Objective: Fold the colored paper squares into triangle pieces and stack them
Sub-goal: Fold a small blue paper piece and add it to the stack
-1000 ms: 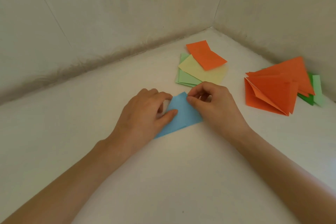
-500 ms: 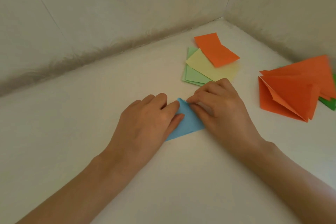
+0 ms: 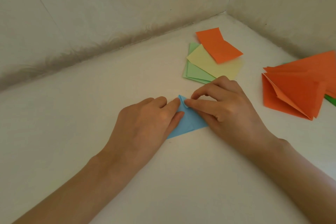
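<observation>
- Between the 2 hands, near the middle of the white tabletop [image 3: 91, 132], the blue paper [image 3: 190, 122] lies flat, in the same spot as 0.5 s ago.
- Since then I see the right hand [image 3: 227, 103] has lifted its fingers off the sheet. Its thumb and curled index finger now pinch a small flap at the far tip, where they lay flat before.
- Left hand [image 3: 149, 120] has stayed put, fingers fairly straight, with index finger and thumb pressing the paper's left side.
- Both hands cover the paper's left and right corners, and I cannot make out how many layers it has.
- At the right, the orange triangle pile [image 3: 294, 94] and a green piece [image 3: 331, 101] under it are cut off by the frame edge.
- Beyond the right hand, the flat stack [image 3: 214, 67] of green, yellow and orange sheets is partly hidden by its knuckles.
- Blue paper's tip points far, and its long edge runs from near-left to right.
</observation>
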